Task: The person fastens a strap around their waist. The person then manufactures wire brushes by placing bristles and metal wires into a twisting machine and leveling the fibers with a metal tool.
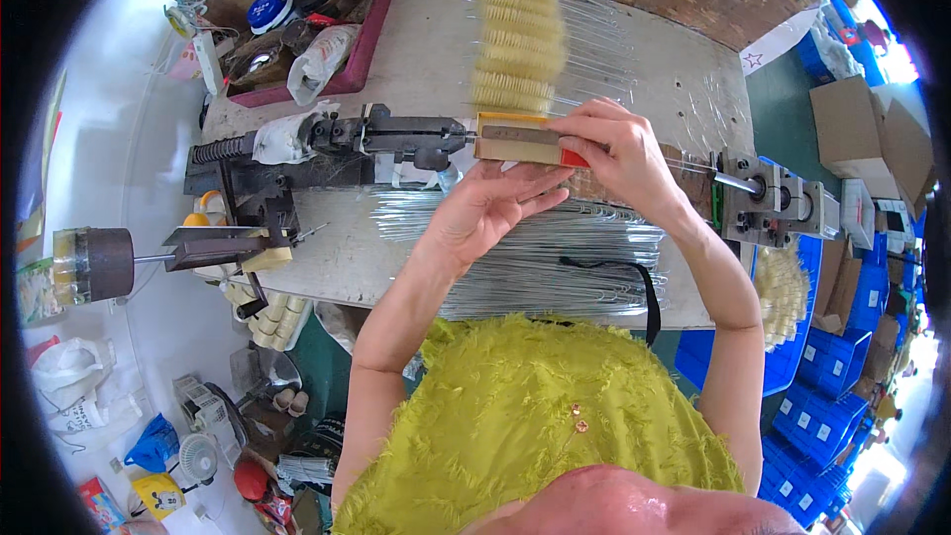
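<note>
The right end of a small rectangular block (pixel 517 151) is pinched between the thumb and fingers of the right hand (pixel 619 151), while the left hand (pixel 487 210) is held palm up at its near edge, fingers extended and unclenched; whether the block is touched by them cannot be told. The block is edged in yellow along its far side, faced in tan nearer the body, crossed lengthwise by a dark, dotted strip and marked with red at the right end. It is placed between a dark metal machine (pixel 411 134) and a rod fixture (pixel 783 198). Nearer the body, thin silvery wires (pixel 555 258) are heaped on the surface (pixel 332 263); beyond the block, pale yellow bristle brushes (pixel 520 35) are stacked, their wire stems pointed rightward. At far left, odds and ends are kept in a magenta tray (pixel 369 40).
</note>
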`<act>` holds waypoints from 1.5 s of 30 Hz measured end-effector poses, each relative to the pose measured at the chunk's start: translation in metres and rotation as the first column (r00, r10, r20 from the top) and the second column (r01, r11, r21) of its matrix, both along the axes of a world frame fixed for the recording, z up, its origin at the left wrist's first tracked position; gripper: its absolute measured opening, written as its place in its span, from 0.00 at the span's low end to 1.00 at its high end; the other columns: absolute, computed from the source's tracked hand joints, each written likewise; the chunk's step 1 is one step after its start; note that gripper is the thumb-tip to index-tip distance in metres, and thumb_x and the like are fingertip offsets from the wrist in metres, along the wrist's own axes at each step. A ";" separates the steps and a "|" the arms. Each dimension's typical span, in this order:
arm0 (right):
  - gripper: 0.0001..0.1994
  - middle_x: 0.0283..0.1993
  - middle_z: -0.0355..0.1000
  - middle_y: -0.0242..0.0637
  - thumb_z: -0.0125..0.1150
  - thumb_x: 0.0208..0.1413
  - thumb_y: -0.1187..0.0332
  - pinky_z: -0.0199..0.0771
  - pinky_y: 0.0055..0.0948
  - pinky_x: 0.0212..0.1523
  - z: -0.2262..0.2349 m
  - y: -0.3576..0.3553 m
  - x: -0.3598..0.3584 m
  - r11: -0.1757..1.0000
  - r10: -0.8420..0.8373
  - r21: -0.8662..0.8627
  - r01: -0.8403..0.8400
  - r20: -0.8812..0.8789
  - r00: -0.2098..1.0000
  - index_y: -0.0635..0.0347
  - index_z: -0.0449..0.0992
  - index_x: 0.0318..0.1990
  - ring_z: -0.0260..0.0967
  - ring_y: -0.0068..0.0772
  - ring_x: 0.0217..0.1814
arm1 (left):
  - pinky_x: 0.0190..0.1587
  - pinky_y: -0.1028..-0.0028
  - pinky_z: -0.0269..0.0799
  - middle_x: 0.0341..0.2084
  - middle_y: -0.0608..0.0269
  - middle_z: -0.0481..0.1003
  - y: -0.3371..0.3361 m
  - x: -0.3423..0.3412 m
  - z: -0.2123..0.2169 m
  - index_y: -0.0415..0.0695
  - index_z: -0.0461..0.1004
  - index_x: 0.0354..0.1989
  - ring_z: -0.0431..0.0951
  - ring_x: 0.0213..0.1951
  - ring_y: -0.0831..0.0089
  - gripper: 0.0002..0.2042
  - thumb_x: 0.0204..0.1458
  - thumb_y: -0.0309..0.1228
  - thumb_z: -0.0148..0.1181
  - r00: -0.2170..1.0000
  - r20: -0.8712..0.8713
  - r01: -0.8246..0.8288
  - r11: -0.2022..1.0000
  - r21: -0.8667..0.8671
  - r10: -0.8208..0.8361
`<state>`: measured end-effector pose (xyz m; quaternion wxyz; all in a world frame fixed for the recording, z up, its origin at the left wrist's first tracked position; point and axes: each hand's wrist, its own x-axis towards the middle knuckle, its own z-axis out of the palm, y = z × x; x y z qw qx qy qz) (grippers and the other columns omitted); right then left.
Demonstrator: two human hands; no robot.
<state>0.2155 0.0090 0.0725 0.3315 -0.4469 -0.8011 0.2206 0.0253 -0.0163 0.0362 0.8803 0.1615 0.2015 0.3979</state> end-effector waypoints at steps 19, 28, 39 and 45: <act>0.08 0.31 0.71 0.41 0.60 0.43 0.78 0.69 0.32 0.36 0.000 0.000 0.011 1.000 0.028 0.005 -0.028 0.000 1.000 0.66 0.76 0.35 0.69 0.41 0.34 | 0.61 0.59 0.60 0.53 0.46 0.64 0.002 0.005 -0.001 0.37 0.53 0.58 0.68 0.54 0.52 0.28 0.47 0.17 0.54 0.996 -0.063 -0.064 0.998 0.017 0.065; 0.10 0.31 0.71 0.41 0.60 0.44 0.78 0.70 0.31 0.37 0.011 -0.001 0.016 0.999 0.038 -0.004 -0.038 0.033 0.999 0.65 0.76 0.37 0.69 0.40 0.35 | 0.58 0.63 0.64 0.49 0.48 0.68 0.003 0.003 -0.001 0.34 0.58 0.55 0.70 0.52 0.57 0.23 0.48 0.18 0.53 0.999 -0.004 -0.050 0.999 0.006 0.050; 0.10 0.32 0.72 0.38 0.59 0.46 0.78 0.70 0.26 0.36 0.031 0.002 0.011 0.962 0.033 -0.267 -0.062 -0.112 0.993 0.64 0.76 0.38 0.70 0.31 0.34 | 0.61 0.62 0.59 0.53 0.50 0.65 0.001 -0.002 -0.010 0.44 0.53 0.61 0.67 0.55 0.53 0.31 0.46 0.16 0.52 0.997 0.060 -0.044 0.999 0.005 0.044; 0.07 0.34 0.72 0.40 0.58 0.46 0.78 0.70 0.26 0.35 0.012 0.006 0.022 0.994 0.081 -0.071 -0.077 0.051 0.995 0.65 0.76 0.35 0.71 0.30 0.35 | 0.60 0.59 0.60 0.54 0.45 0.63 0.003 0.001 -0.005 0.46 0.50 0.63 0.66 0.54 0.48 0.32 0.48 0.17 0.51 0.999 0.020 -0.046 0.999 -0.011 0.047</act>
